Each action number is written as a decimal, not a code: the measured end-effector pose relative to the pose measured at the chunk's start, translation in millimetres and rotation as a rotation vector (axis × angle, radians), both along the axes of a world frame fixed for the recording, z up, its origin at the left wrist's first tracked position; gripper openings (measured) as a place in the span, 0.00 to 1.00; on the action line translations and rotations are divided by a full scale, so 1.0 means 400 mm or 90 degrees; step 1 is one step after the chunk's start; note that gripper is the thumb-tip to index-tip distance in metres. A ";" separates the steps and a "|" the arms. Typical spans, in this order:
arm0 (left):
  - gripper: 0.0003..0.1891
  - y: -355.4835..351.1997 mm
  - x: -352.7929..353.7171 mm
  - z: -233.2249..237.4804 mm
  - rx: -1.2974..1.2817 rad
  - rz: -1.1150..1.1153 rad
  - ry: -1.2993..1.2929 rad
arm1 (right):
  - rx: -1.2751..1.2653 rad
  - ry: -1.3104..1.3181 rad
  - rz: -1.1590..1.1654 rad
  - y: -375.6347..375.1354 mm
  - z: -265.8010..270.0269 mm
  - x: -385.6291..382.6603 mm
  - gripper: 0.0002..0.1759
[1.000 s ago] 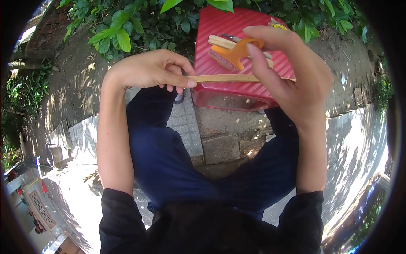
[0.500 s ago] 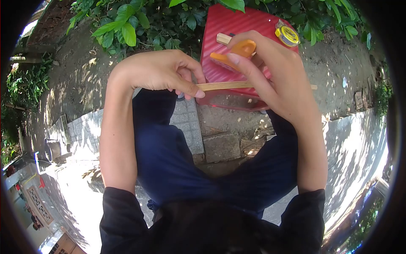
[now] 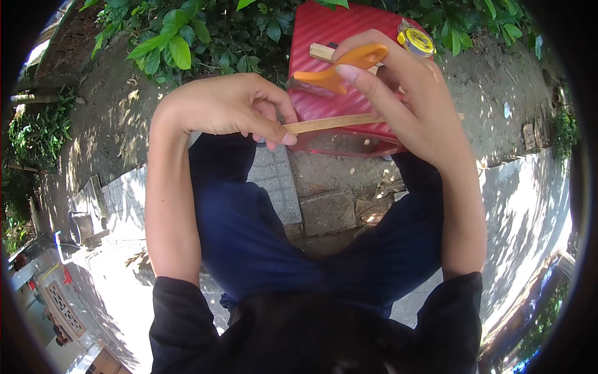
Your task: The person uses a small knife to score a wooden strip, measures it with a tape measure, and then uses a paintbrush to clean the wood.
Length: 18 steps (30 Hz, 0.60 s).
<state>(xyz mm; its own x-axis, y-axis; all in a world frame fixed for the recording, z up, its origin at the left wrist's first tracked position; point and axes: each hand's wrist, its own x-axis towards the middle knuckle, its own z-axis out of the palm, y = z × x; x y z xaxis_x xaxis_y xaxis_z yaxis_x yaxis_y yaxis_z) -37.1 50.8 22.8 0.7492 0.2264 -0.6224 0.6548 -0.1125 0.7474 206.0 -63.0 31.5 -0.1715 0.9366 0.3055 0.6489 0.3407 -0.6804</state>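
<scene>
Wooden strip [image 3: 336, 123], one in number, is being held just above the middle of the frame, rising slightly toward the right. Its left end is being pinched between the thumb and fingers of the left hand [image 3: 240, 109], one of two hands being shown. Its right part is being hidden behind the right hand [image 3: 417, 93], with one short end being left visible beyond it; whether the strip is being touched by that hand's lower fingers cannot be told. One orange tool [image 3: 332, 78] is being gripped between the right thumb and forefinger in the upper middle of the frame, a visible gap being left between it and the strip. Behind both, one red stool [image 3: 349, 22] is being seen at the upper centre. On it, one yellow tape measure [image 3: 418, 42] is being carried at the upper right, and one pale wooden piece [image 3: 322, 53] is being partly covered by the right hand and the tool. Along the top edge the stool is being flanked by green leaves [image 3: 177, 50]. Two dark blue trouser legs [image 3: 243, 230] are being shown lower down, and two black sleeves [image 3: 180, 318] near the bottom.
</scene>
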 end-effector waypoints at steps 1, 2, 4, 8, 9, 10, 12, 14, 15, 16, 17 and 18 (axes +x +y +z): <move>0.18 -0.002 0.002 0.003 -0.003 -0.005 -0.005 | -0.034 0.047 -0.011 -0.010 0.010 0.005 0.13; 0.17 -0.003 0.002 0.006 -0.005 -0.008 -0.012 | -0.066 0.093 -0.019 -0.015 0.016 0.010 0.13; 0.17 -0.005 0.002 0.011 -0.013 -0.010 -0.015 | 0.059 0.032 -0.041 -0.001 -0.003 0.025 0.13; 0.16 -0.003 0.001 0.014 -0.030 -0.007 -0.015 | -0.105 0.073 -0.044 -0.019 0.025 0.050 0.15; 0.16 -0.001 -0.001 0.012 -0.034 -0.003 -0.021 | -0.067 0.045 -0.063 -0.022 0.022 0.058 0.15; 0.15 0.002 -0.003 0.009 -0.034 0.004 -0.045 | -0.030 0.017 -0.081 -0.023 0.016 0.066 0.15; 0.14 0.004 -0.009 0.005 -0.037 0.018 -0.092 | -0.039 0.031 -0.089 -0.028 0.011 0.074 0.15; 0.12 -0.001 -0.007 0.010 -0.010 0.058 -0.101 | -0.132 0.114 -0.072 -0.037 0.015 0.081 0.15; 0.11 -0.001 -0.005 0.011 0.004 0.078 -0.107 | -0.103 0.097 -0.090 -0.042 0.014 0.083 0.15; 0.10 0.004 -0.005 0.006 0.026 0.086 -0.118 | -0.075 0.079 -0.107 -0.046 0.011 0.085 0.15; 0.11 0.010 -0.008 -0.005 0.047 0.095 -0.129 | -0.049 0.062 -0.123 -0.051 0.008 0.086 0.15; 0.11 0.013 -0.008 -0.011 0.067 0.103 -0.139 | -0.077 0.066 -0.114 -0.054 0.012 0.089 0.15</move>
